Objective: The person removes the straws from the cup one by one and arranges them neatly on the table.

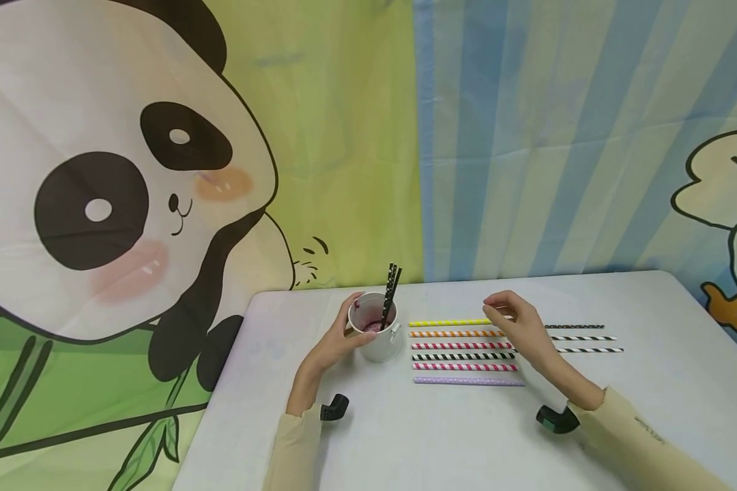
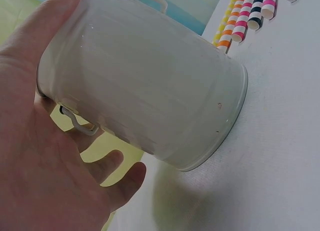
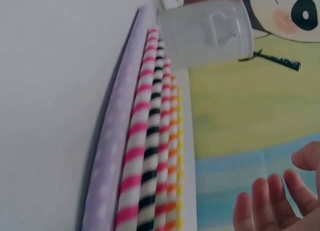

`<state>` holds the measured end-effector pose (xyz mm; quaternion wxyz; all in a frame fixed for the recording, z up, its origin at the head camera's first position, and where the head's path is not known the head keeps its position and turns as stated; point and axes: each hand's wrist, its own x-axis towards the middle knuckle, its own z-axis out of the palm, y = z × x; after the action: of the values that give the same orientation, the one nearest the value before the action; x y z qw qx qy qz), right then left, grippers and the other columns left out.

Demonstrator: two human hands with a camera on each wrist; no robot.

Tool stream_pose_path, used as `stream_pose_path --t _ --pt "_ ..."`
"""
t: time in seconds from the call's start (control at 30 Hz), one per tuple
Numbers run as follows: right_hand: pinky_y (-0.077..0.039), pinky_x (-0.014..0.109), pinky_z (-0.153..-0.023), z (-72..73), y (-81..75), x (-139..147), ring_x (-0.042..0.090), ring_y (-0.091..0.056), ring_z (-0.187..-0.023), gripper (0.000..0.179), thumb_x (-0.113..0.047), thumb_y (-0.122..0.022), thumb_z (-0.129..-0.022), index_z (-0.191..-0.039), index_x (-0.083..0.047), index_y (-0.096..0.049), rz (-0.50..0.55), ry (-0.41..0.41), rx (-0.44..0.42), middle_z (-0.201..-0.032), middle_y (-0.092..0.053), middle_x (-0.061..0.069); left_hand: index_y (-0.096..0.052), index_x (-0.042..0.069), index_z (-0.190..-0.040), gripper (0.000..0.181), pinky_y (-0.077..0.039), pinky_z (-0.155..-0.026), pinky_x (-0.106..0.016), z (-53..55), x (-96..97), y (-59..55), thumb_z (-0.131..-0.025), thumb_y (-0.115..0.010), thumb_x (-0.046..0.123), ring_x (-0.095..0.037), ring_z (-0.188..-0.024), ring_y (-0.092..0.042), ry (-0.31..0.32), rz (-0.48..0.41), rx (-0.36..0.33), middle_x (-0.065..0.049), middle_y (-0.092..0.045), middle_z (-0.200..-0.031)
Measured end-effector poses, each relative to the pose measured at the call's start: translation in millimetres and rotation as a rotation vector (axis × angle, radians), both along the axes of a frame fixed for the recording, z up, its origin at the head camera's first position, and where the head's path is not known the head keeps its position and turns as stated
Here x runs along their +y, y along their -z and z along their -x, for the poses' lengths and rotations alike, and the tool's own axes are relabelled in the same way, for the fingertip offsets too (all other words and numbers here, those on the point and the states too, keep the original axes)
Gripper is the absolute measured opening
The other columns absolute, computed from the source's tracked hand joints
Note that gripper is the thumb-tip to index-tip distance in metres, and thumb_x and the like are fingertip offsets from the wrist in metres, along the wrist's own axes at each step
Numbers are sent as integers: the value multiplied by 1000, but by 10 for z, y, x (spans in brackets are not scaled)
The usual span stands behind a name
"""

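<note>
My left hand [image 1: 334, 343] holds a small white bucket [image 1: 381, 350] near its rim, thumb on the near side and fingers round the far side. Dark stains mark the bucket's inside, where a few black dotted paper straws [image 1: 390, 293] lean. Over the straws to the right hovers my right hand [image 1: 524, 333], its fingertips above the right end of a yellow striped straw [image 1: 445, 323]. In the right wrist view its fingers [image 3: 276, 196] are loosely bent with nothing between them. Below the yellow one lie orange [image 1: 451, 334], red, black, pink and purple [image 1: 467, 381] straws.
More black-and-white straws [image 1: 589, 350] and a dark dotted straw [image 1: 580, 326] lie right of the right hand, partly hidden by it. All rest on a white table [image 1: 442, 436]. Behind the table's back edge hangs a printed panda curtain [image 1: 344, 136].
</note>
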<state>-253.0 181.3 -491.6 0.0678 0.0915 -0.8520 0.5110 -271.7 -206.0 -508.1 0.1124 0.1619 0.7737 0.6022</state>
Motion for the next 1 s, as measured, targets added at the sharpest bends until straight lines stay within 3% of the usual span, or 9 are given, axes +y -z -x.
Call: stream_pose_path --t 0.3,0.67,1.0 --pt "-50 21 -90 65 -74 -485 21 -62 -110 32 -34 -61 -101 -120 -8 -62 150 -80 -42 -121 -65 10 -17 28 -159 90 -23 -119 -63 10 -15 15 -90 -74 21 -38 -146 -33 7 6 2 -5 -33 -157" --pt "-51 35 -94 233 -50 -936 26 -63 -110 26 -30 -62 -101 -116 -9 -64 180 -159 -65 -119 -65 10 -17 30 -159 91 -18 -120 -65 18 -6 36 -90 -75 25 -38 -150 -25 -7 19 -3 -4 -32 -158" --pt "-53 32 -89 351 -108 -1214 26 -65 -105 28 -27 -64 -99 -117 -4 -64 203 -204 -49 -115 -67 12 -17 29 -159 91 -18 -121 -63 14 -7 22 -90 -76 26 -33 -150 -26 -11 26 8 -1 -33 -157"
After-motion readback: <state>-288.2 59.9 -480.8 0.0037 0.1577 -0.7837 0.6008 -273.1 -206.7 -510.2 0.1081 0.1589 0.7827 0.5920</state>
